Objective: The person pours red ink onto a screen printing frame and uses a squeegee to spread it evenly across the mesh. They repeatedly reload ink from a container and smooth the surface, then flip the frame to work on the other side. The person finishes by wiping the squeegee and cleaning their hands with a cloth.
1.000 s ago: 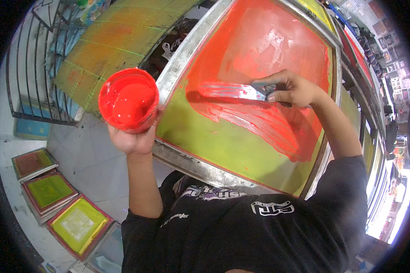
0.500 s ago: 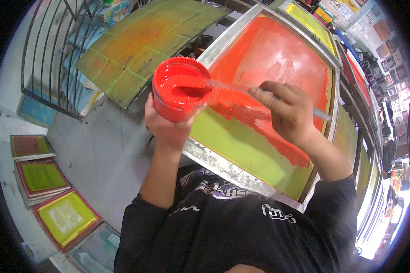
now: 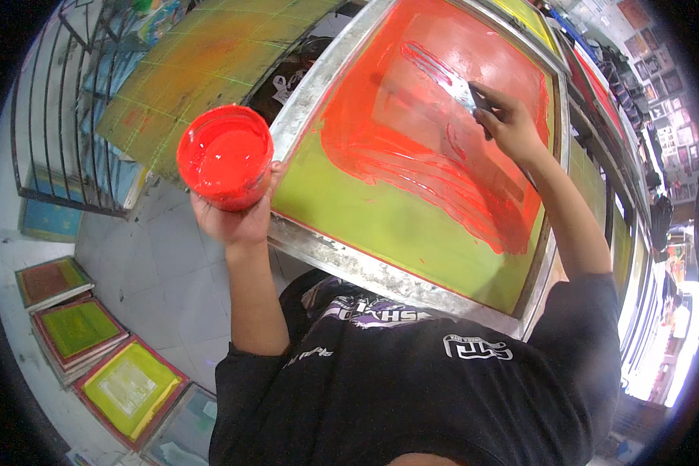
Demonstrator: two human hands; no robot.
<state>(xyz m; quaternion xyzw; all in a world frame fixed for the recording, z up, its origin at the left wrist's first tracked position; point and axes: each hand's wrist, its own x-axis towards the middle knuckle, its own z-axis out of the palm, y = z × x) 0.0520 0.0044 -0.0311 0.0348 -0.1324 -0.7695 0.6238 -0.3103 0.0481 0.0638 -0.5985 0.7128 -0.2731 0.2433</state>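
Observation:
My left hand (image 3: 237, 223) is wrapped round the lower part of a red tub (image 3: 229, 190) held upright beside the near left edge of the frame. Thick red ink (image 3: 229, 155) shows inside it. In my right hand (image 3: 512, 124), the fingers grip a thin, shiny spatula (image 3: 460, 89) over the upper middle of a large printing screen (image 3: 342, 202). Glossy streaks of red ink lie on the mesh around the spatula's blade. Red covers the screen's upper part and runs down its right side; yellow-green shows along the near side. Whether the blade touches the mesh I cannot tell.
A pale metal frame (image 3: 349, 262) borders the screen. A stained green-orange board (image 3: 210, 54) stands at the upper left, by a dark metal railing (image 3: 62, 116). Several smaller framed screens (image 3: 128, 388) lean at the lower left above grey floor tiles (image 3: 163, 256).
The spatula has left the tub and moved up and across onto the screen, leaving fresh red streaks. My left hand has shifted left and slightly down with the tub.

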